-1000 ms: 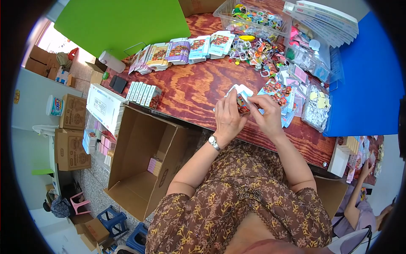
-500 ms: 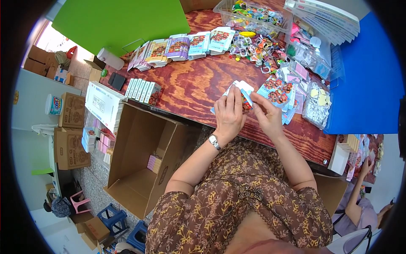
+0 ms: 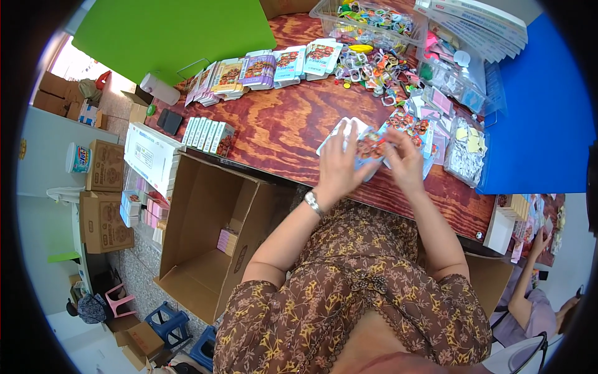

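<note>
Between my hands, above the near edge of the table, is a small light-blue printed carton [image 3: 370,148], slightly blurred. My left hand [image 3: 338,165] holds its left side, with the thumb along the lower edge and the fingers stretched out. At the carton's right end, my right hand [image 3: 405,163] grips with bent fingers. A white flap or card [image 3: 336,132] shows behind my left fingers; whether it joins the carton I cannot tell. Just beyond my right hand lie flat light-blue printed cartons [image 3: 413,128].
Stacked flat cartons [image 3: 258,70] line the back. Colourful plastic rings [image 3: 367,70] heap beside a clear bin [image 3: 374,28]. A tray of white pieces [image 3: 467,153] stands right. Small upright boxes [image 3: 208,135] sit left, above an open cardboard box [image 3: 205,230]. Another person's arm [image 3: 529,265] shows far right.
The carton has turned so that its printed face shows more. My left fingers have spread, and my right hand has shifted slightly up and now curls around the carton's right end.
</note>
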Motion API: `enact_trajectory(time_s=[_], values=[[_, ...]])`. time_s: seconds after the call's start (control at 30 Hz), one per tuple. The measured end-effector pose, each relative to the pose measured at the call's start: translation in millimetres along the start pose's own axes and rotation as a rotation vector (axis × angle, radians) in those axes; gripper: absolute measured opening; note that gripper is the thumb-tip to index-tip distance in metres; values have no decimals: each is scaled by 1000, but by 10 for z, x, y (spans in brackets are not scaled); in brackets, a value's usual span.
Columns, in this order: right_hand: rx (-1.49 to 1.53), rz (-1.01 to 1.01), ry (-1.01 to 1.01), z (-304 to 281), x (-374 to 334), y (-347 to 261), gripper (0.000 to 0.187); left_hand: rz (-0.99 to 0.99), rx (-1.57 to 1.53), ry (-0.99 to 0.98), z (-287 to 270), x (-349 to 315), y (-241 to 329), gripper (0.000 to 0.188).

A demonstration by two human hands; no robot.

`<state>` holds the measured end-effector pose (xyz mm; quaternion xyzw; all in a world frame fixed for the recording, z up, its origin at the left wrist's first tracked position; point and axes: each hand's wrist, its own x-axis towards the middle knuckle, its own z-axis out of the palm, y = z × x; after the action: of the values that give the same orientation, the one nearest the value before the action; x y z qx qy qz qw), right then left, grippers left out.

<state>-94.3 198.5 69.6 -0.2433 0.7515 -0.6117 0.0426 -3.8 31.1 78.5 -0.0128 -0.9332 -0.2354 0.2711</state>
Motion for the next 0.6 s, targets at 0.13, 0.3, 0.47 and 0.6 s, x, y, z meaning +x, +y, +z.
enact_trajectory(time_s=[0.13, 0.3, 0.47, 0.6], values=[[-201, 75, 12, -339, 140, 134, 30, -206, 279, -21, 293, -64, -482, 98], [-661, -192, -3, -403, 157, 254, 32, -376, 227, -391, 483, 58, -519, 118], [-886, -439, 59, -199, 258, 66, 36, -399, 205, -427, 509, 121, -454, 119], [-821, -483, -39, 27, 362, -39, 41, -519, 158, -471, 352, 170, -505, 114]])
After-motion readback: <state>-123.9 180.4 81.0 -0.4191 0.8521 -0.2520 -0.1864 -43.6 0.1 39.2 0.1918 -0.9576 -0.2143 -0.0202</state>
